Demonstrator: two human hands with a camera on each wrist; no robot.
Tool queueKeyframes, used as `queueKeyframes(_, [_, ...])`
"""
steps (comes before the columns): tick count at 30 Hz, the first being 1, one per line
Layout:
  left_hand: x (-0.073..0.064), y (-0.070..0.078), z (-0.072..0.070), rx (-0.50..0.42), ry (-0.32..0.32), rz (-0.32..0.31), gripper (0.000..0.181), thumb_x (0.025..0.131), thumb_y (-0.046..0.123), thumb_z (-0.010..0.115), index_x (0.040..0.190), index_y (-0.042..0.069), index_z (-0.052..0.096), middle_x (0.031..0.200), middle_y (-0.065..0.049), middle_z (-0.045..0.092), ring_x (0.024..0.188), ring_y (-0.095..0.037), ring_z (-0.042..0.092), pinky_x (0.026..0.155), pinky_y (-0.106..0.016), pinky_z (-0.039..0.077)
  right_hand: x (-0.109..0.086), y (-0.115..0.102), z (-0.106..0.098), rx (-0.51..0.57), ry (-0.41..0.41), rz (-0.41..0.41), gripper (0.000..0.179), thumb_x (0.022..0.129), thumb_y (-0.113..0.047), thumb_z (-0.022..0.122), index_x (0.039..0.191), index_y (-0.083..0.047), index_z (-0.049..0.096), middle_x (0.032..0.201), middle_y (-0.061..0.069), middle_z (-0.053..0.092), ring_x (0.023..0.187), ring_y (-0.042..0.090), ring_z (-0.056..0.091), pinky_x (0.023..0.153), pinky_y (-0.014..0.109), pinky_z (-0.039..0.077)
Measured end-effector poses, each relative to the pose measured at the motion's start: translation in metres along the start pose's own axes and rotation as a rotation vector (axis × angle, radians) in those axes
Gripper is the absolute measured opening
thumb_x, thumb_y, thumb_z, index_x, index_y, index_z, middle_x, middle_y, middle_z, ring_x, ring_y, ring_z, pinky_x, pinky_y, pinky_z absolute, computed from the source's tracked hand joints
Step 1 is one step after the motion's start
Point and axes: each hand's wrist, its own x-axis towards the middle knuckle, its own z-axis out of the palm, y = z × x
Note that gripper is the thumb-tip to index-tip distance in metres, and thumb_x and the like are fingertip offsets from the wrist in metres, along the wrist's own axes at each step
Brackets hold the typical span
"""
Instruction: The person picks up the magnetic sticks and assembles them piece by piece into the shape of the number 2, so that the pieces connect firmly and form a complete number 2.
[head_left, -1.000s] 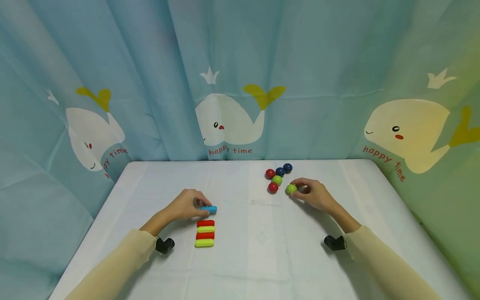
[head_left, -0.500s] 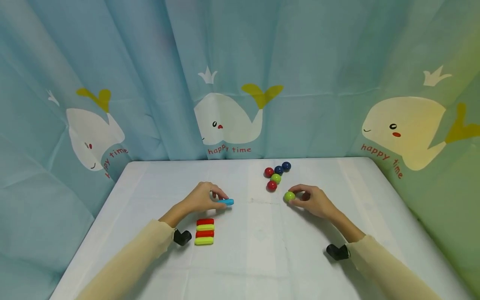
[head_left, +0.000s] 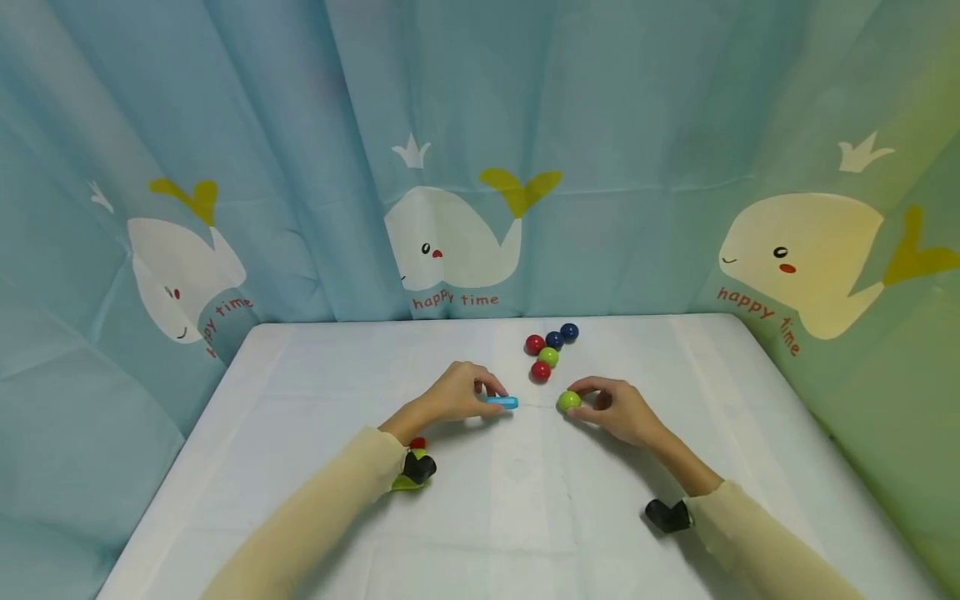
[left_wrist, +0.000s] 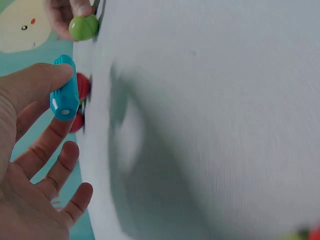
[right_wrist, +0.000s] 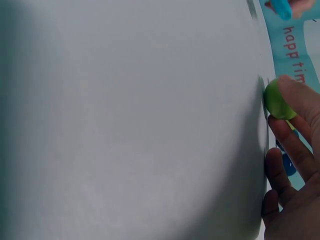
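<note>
My left hand (head_left: pixel 459 392) pinches a small blue block (head_left: pixel 504 402), long and ridged with rounded ends, between thumb and fingertips. In the left wrist view this block (left_wrist: pixel 65 89) hangs above the white table, its shadow falling away from it. To the right, my right hand (head_left: pixel 618 410) pinches a glossy green ball (head_left: pixel 569 402) by thumb and fingers, low over the table. The right wrist view shows the same ball (right_wrist: pixel 278 101) under the thumb, the other fingers spread below. A short gap separates block and ball.
Behind the hands lie two red balls (head_left: pixel 541 372), a green ball (head_left: pixel 548 357) and two dark blue balls (head_left: pixel 569 332) in a cluster. Red and yellow-green blocks (head_left: pixel 417 444) lie partly hidden beneath my left wrist. A whale-print curtain (head_left: pixel 630 167) borders the table (head_left: pixel 510 517).
My left hand has carried the blue block to the right, away from the red and yellow-green blocks. My right hand has drawn the green ball slightly nearer and leftward, away from the cluster.
</note>
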Motion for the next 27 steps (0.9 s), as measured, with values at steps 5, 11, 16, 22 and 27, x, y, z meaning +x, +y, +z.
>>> queueKeyframes(5, [0.01,0.005,0.011,0.002,-0.032,-0.008,0.015,0.086,0.024,0.085,0.1,0.02,0.082,0.087,0.013,0.07,0.084,-0.012,0.055,0.076,-0.027,0.044,-0.002,-0.004,0.005,0.0,-0.009,0.002,0.032,0.087,-0.026,0.084,0.116,-0.016,0.075,0.108,0.0,0.07,0.082,0.02,0.054,0.069,0.028,0.045])
queueKeyframes(11, [0.018,0.008,0.019,0.018,-0.042,-0.002,0.015,0.085,0.022,0.085,0.099,0.019,0.083,0.087,0.011,0.071,0.085,-0.015,0.058,0.076,-0.025,0.045,-0.003,-0.01,0.011,0.009,-0.018,-0.013,0.032,0.087,-0.026,0.085,0.115,-0.016,0.076,0.108,0.0,0.071,0.083,0.019,0.055,0.071,0.028,0.047])
queueKeyframes(16, [0.024,0.007,0.024,0.037,-0.053,0.007,0.014,0.086,0.02,0.085,0.099,0.018,0.083,0.085,0.011,0.071,0.082,-0.013,0.059,0.075,-0.023,0.046,-0.003,-0.016,0.015,0.015,-0.01,-0.046,0.03,0.086,-0.024,0.085,0.113,-0.018,0.076,0.106,-0.003,0.071,0.08,0.018,0.055,0.07,0.027,0.046])
queueKeyframes(22, [0.028,0.009,0.028,0.043,-0.059,0.001,0.013,0.086,0.02,0.085,0.099,0.018,0.083,0.083,0.012,0.07,0.079,-0.011,0.058,0.073,-0.022,0.045,-0.002,-0.018,0.018,0.016,-0.011,-0.027,0.029,0.086,-0.027,0.085,0.113,-0.019,0.076,0.105,-0.004,0.071,0.079,0.018,0.054,0.069,0.028,0.045])
queueKeyframes(27, [0.031,0.011,0.031,0.027,-0.06,0.012,0.013,0.086,0.02,0.085,0.099,0.017,0.083,0.084,0.012,0.071,0.077,-0.007,0.056,0.072,-0.021,0.045,-0.002,-0.018,0.019,0.019,-0.014,-0.019,0.03,0.086,-0.028,0.085,0.113,-0.02,0.076,0.104,-0.004,0.07,0.078,0.018,0.054,0.067,0.028,0.044])
